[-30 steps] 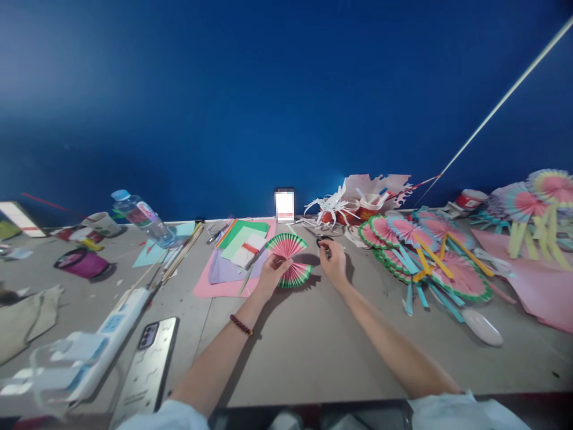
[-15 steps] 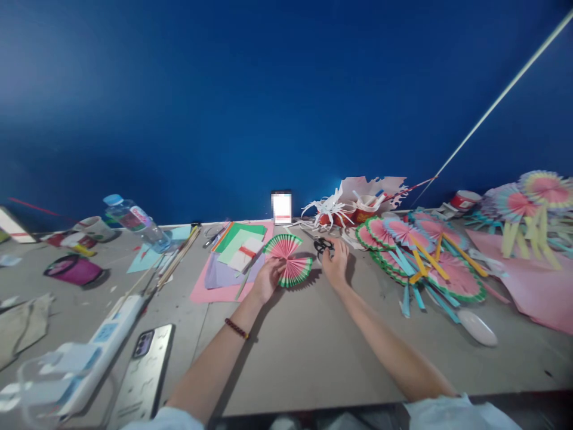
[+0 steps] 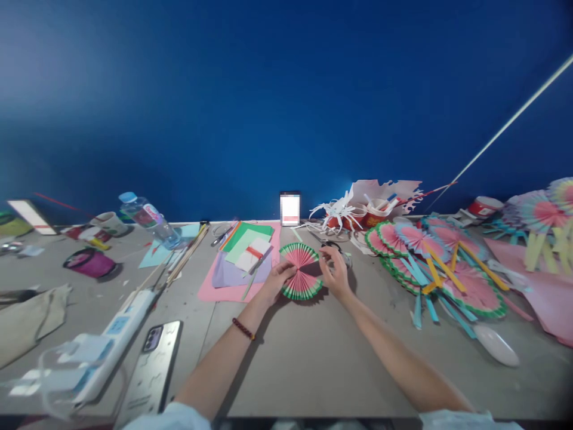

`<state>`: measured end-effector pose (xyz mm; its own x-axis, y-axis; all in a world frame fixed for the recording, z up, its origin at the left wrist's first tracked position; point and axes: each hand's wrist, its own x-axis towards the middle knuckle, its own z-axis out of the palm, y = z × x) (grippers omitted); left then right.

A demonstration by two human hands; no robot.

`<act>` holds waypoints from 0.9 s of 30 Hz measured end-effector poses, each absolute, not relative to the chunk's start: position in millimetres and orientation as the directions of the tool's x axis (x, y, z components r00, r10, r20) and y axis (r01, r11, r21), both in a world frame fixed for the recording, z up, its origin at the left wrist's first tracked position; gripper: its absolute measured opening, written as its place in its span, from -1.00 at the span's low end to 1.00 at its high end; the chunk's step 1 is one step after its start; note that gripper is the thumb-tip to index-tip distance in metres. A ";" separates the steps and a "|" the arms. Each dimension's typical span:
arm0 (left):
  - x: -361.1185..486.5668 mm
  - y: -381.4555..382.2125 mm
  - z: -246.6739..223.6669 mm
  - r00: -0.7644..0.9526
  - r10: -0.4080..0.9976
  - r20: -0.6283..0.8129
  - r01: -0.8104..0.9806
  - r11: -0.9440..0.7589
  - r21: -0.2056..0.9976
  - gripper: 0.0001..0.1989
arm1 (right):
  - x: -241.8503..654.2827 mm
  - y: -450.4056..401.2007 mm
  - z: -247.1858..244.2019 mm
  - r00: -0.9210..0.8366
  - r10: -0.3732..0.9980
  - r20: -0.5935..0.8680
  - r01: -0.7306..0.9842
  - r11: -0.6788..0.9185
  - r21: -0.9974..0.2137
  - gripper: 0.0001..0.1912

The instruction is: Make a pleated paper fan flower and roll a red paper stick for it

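Fan (image 3: 302,283) is pinched by the left hand (image 3: 274,284); scissors (image 3: 332,243) beyond the right hand (image 3: 336,278) are now relinquished, both hands brought to the fan; right grip's closure cannot be told.

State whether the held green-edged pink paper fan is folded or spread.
Spread: the held green-edged pink paper fan forms most of a circle, its pleats radiating outward.

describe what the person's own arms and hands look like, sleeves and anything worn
Both the left hand and right hand are ungloved, and the forearms are bare. A bracelet of dark reddish-brown round beads, with a yellowish bit at one end, circles the left wrist; no band shows on the right. Pale blue sleeves show at the bottom edge.
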<state>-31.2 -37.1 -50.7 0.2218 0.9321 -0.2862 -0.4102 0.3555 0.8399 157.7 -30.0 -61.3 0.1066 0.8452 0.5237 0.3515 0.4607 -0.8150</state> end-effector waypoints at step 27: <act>-32.8 -34.6 -61.0 -0.059 0.997 0.046 -0.245 -0.059 0.968 -0.26 | 131.7 -55.3 -55.6 -0.551 0.513 0.659 0.473 0.842 -0.259 -0.56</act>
